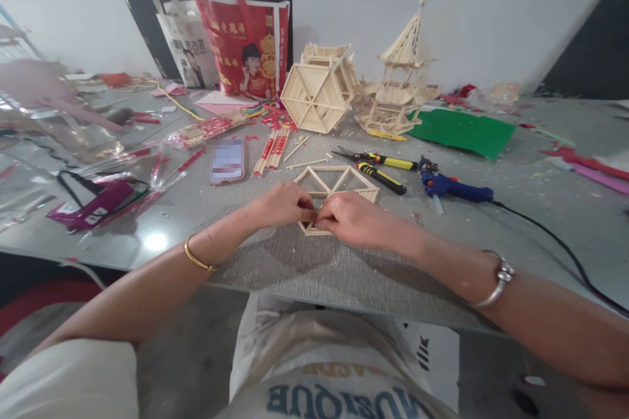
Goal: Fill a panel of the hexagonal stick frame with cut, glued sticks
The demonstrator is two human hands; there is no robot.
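1. The hexagonal stick frame (339, 181) is laid flat on the grey table (275, 258), directly in front of the wearer; the pliers (393, 162) are placed just beyond its far right side.
2. Its corner-to-corner long axis is run roughly left–right; one corner is pointed right, one flat side is turned away from the wearer and one towards.
3. Left hand (284, 205): reached in from the left, forearm angled forward and inward, knuckles up, fingers curled down over the left part.
4. Right hand (356, 217): brought in from the right, back of hand up, wrist low, fingers bent inward to meet the left fingertips.
5. Grip: on both hands thumb and fingers are drawn close together at the near-left section. Whether a loose stick or the frame itself is pinched cannot be told.
6. The near-right edge is covered by the right hand, the left corner partly by the left. Upper arms are cut off.
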